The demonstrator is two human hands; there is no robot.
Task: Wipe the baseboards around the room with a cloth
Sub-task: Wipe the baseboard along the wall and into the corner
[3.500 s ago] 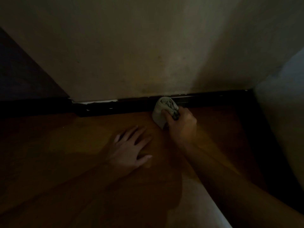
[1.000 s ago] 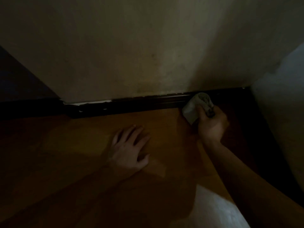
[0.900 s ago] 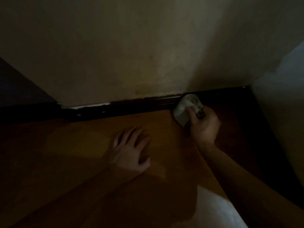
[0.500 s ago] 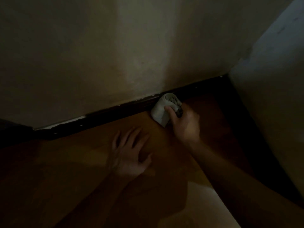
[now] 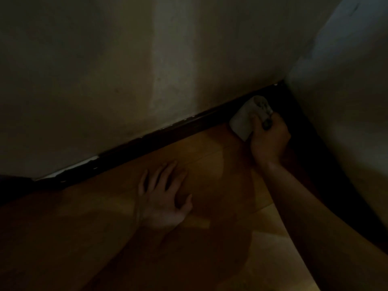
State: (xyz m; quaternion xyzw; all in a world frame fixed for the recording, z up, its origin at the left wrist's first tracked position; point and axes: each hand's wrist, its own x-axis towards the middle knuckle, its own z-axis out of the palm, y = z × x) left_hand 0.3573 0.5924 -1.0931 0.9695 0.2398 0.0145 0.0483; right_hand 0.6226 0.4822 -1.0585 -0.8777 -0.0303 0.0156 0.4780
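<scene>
Cloth [image 5: 241, 122]: pale, folded into a wad. I log it against the dark baseboard [image 5: 189, 128], just short of the room's corner, with its lower edge at the wooden floor [image 5: 210, 160].

Right hand [image 5: 269, 141]: fingers curled round the cloth's right side, with the thumb lying across its pale face. The forearm runs back to the lower right of my view.

Baseboard: a near-black strip that rises to the right along the foot of the back wall [image 5: 126, 70]. I note white chipped patches [image 5: 84, 163] on its upper edge toward the left. A second dark strip [image 5: 315, 143] runs along the foot of the side wall [image 5: 346, 101], and the two meet in the corner just beyond the cloth.

Left hand [image 5: 165, 198]: flat on the floor, palm down, fingers spread and pointing toward the baseboard. It holds nothing and is well apart from the cloth.

Floor: orange-brown boards, crossed by the shadows of the arms, with a paler lit patch [image 5: 279, 255] at lower right.

Lighting is dim — I cannot tell the cloth's darker markings from its folds.
</scene>
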